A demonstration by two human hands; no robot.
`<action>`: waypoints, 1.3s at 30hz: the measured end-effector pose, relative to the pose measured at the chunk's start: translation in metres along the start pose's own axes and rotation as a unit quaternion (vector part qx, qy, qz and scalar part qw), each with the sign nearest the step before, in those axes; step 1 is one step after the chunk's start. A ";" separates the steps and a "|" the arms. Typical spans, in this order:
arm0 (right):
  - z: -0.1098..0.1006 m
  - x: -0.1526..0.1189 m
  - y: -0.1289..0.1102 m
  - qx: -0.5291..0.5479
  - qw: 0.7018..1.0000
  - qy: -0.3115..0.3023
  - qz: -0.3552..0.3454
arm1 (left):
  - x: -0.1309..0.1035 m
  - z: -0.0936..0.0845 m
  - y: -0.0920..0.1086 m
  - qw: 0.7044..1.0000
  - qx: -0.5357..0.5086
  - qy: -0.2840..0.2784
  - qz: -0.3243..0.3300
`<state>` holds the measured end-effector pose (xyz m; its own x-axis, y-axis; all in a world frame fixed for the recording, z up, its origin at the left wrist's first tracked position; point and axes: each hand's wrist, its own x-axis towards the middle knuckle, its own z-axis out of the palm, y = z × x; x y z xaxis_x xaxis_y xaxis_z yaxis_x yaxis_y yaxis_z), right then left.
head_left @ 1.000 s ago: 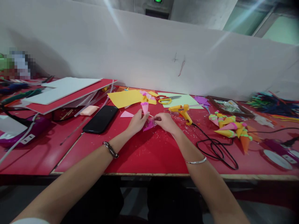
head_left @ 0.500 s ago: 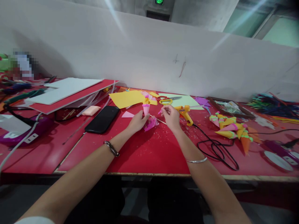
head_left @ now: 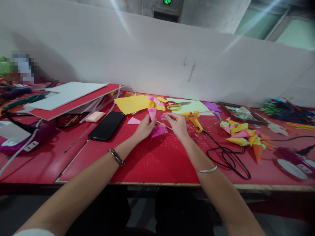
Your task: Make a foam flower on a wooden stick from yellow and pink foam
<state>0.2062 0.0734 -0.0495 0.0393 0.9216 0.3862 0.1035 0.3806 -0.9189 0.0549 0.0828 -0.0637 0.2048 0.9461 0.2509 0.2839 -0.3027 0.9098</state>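
Upright in my left hand (head_left: pixel 145 127) is a small pink paper cone (head_left: pixel 152 114), its fingers closed around the lower part. A yellow piece with a bright pink top (head_left: pixel 152 102) rises from the cone's mouth. My right hand (head_left: pixel 176 124) pinches a small bright pink bit (head_left: pixel 162 116) just right of the cone, apart from it. Beneath the hands lies a clear magenta plastic packet (head_left: pixel 159 130). A thin pale stick (head_left: pixel 164 125) lies between the hands. Near my right hand, a yellow glue gun (head_left: pixel 194 119) rests on the red table (head_left: pixel 157 160).
A black phone (head_left: pixel 107 126) and pink block (head_left: pixel 95 116) lie left, before stacked boards (head_left: pixel 69 95). Yellow paper (head_left: pixel 133 104) and scissors (head_left: pixel 175 106) lie behind the hands. Several finished paper cones (head_left: pixel 243 132) sit right, near a looped black cord (head_left: pixel 228 157). Power strips (head_left: pixel 295 160) flank the table.
My right hand has moved slightly left, bringing the pink bit closer to the cone. The cone in my left hand has shifted a little left and down.
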 end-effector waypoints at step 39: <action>-0.006 0.002 -0.005 -0.041 0.994 0.076 -0.061 | -0.007 0.002 0.010 0.971 -0.211 -0.093 -0.064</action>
<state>0.2120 0.0733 -0.0434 0.1711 0.8441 0.5081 0.1979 0.4758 -0.8570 0.0585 0.0731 -0.0569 0.3701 0.9238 0.0980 -0.0826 -0.0724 0.9940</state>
